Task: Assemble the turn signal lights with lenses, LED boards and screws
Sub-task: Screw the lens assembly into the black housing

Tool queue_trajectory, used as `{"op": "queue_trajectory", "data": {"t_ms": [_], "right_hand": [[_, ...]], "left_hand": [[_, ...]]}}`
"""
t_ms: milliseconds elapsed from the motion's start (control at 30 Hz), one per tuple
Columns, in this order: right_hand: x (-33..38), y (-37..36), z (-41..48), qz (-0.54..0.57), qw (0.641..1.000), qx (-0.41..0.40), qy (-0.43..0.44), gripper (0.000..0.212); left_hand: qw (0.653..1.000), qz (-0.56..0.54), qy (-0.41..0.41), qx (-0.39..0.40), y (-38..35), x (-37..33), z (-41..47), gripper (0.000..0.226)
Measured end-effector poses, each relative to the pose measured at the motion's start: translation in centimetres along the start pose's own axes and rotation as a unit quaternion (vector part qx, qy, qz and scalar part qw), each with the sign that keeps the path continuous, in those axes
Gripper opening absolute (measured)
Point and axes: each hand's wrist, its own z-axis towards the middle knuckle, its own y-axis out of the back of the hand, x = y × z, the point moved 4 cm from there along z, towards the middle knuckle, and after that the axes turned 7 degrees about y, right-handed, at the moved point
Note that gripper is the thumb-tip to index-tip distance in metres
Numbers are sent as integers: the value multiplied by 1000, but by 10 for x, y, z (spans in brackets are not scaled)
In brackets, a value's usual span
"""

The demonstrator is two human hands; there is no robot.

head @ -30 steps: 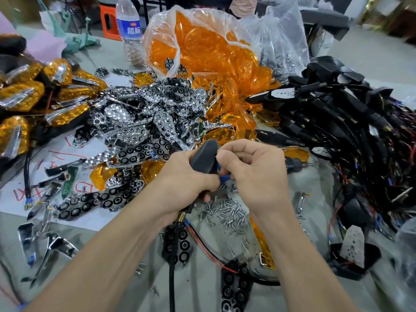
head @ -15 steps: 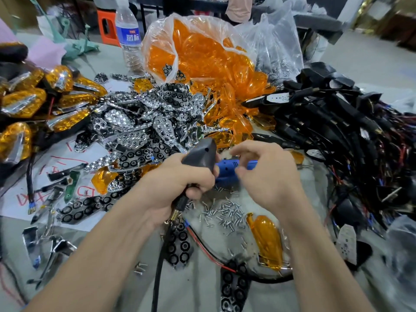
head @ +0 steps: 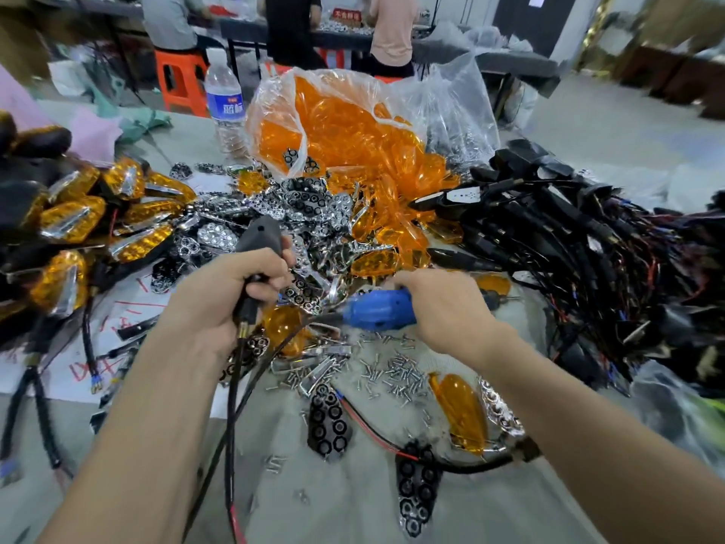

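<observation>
My left hand grips a black turn signal housing by its stalk, nose up, with its wires hanging down. My right hand holds a blue electric screwdriver lying low over the table to the right of the housing. Loose screws are scattered below my hands. An orange lens lies near my right forearm beside a chrome reflector. Black LED boards with red wires lie at the front.
A clear bag of orange lenses stands at the back centre with a water bottle left of it. Chrome reflectors pile in the middle, finished lights at the left, black wired housings at the right. People sit at a far table.
My hands have moved apart. The right hand has carried the blue screwdriver away from the housing, down and to the right. The left hand has lifted the housing up and to the left.
</observation>
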Motion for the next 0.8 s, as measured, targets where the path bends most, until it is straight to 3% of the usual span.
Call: {"op": "queue_trajectory", "data": {"t_ms": [100, 233, 267, 333, 367, 433, 533, 667, 800], "right_hand": [[-21, 19, -5, 91, 989, -119, 1, 42], [-48, 69, -15, 253, 908, -333, -21, 44], [-52, 81, -16, 339, 864, -371, -31, 39], [-52, 98, -13, 568, 718, -401, -32, 35], [-49, 105, -14, 622, 656, -426, -32, 39], [-39, 108, -16, 666, 585, -461, -38, 46], [-12, 92, -17, 772, 482, -414, -28, 39], [10, 55, -21, 867, 341, -361, -42, 49], [14, 38, -26, 909, 268, -320, -4, 50]], "left_hand": [[1000, -12, 6, -20, 15, -10, -2, 41], [998, 38, 22, -43, 24, -5, -6, 41], [997, 57, 21, -48, 21, 0, -6, 36], [994, 95, 15, -57, 12, 12, -5, 36], [990, 119, 19, -68, 8, 19, -4, 40], [979, 175, 38, -94, 4, 32, 1, 43], [966, 228, 48, -115, 3, 48, 7, 41], [946, 289, 7, -148, 6, 58, 12, 26], [942, 293, -4, -164, 9, 60, 14, 24]]}}
